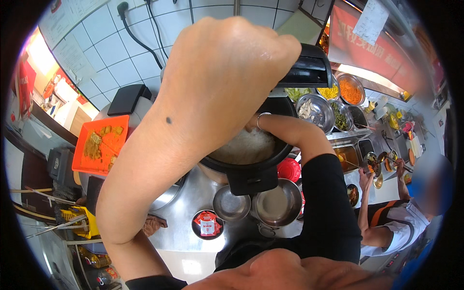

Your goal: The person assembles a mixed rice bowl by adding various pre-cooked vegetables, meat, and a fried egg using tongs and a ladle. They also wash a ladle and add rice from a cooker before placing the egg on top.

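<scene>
My left hand [237, 53] is raised close to the camera, back side up, with its fingers curled under. What it grips, if anything, is hidden. Behind it juts a black lid-like part [311, 67]. Below my left forearm stands a large black-rimmed rice cooker [253, 180] with white, cloudy contents [244, 147], probably rice. My right hand [252, 123] reaches over the cooker's opening, a bracelet [261, 122] around its wrist. My left arm covers most of its fingers, so I cannot tell what they hold.
Two metal bowls [276, 203] and a small dish of red packets [208, 225] stand on the steel counter [188, 210]. An orange tray [121, 126] lies left. Bowls of chopped vegetables [351, 90] stand at right. A co-worker [386, 227] handles a bowl there.
</scene>
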Motion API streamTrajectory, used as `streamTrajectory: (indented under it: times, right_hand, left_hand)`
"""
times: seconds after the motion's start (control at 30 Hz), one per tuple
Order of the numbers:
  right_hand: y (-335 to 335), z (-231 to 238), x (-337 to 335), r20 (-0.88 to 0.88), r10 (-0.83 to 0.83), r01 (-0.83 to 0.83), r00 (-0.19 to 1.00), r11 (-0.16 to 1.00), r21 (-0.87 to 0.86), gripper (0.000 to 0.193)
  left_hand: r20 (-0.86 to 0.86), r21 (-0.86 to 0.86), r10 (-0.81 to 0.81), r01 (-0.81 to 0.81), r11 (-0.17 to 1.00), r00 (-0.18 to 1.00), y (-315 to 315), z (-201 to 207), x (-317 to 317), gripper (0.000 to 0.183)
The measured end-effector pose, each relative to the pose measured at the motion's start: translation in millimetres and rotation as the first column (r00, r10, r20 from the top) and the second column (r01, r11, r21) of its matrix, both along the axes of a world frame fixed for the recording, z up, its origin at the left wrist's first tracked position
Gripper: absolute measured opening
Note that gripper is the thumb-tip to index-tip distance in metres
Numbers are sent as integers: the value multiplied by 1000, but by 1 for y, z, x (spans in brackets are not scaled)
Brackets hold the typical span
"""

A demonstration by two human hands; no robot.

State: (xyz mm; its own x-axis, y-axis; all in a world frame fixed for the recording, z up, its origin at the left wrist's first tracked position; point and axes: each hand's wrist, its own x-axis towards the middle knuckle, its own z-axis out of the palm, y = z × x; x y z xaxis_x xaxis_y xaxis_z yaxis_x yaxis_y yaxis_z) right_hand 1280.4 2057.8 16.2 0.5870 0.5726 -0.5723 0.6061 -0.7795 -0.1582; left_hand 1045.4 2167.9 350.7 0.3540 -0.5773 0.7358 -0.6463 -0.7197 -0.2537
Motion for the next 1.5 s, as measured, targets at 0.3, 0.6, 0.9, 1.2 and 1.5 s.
streamTrajectory:
  times: [0.3, 0.6, 0.9, 1.2, 1.5]
  right_hand:
    - [-54, 86, -51, -729, -223, 718, 648, 499, 486, 25]
    - [-69, 95, -103, -828, -258, 862, 498, 48, 504, 40]
    - [-89, 117, -185, -908, 342, 873, 241, -485, 49, 18]
    - [-156, 115, -408, -915, 152, 796, 374, -560, 232, 20]
    - [-279, 77, -700, -975, 180, 528, 128, -845, -87, 21]
  left_hand:
    - [-80, -64, 7, -12, 998, 997, -9, -5, -20, 16]
    - [-95, -117, -22, 11, 993, 995, -14, -21, -34, 17]
    - [-66, -105, -22, 15, 994, 998, -19, -45, -43, 18]
    - [-5, -135, -83, 82, 987, 997, -27, -153, -96, 21]
    - [-92, -553, -688, -538, 637, -720, -193, -323, -317, 46]
